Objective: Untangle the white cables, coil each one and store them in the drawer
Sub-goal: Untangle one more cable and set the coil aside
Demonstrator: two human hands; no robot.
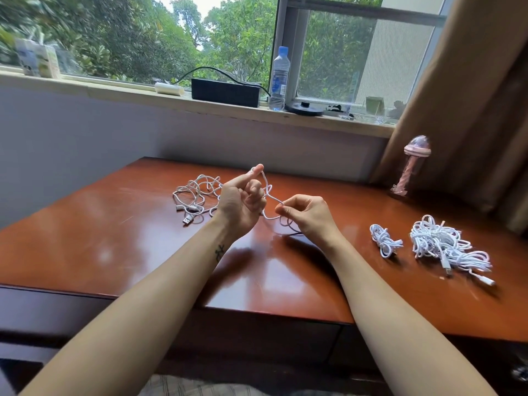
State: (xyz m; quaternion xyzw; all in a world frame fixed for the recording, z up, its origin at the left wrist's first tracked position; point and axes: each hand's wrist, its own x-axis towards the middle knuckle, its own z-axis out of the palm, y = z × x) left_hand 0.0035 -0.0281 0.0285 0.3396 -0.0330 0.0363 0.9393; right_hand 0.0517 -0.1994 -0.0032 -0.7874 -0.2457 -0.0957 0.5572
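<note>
Left hand point(241, 201) and right hand point(308, 214) held a white cable point(268, 190) over a desk point(143, 238).
Left forefinger hooked it, the other fingers curled; right fingertips point(281, 209) pinched it.

Glossy wooden desk point(143, 238); cables point(437, 241) perhaps smooth plastic.

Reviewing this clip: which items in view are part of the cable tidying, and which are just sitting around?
Job: left hand, right hand, held cable, tangled cables, small coiled bundle, big cable heap.
Lying about: water bottle, black box, black lid, pink object, cartons.
</note>
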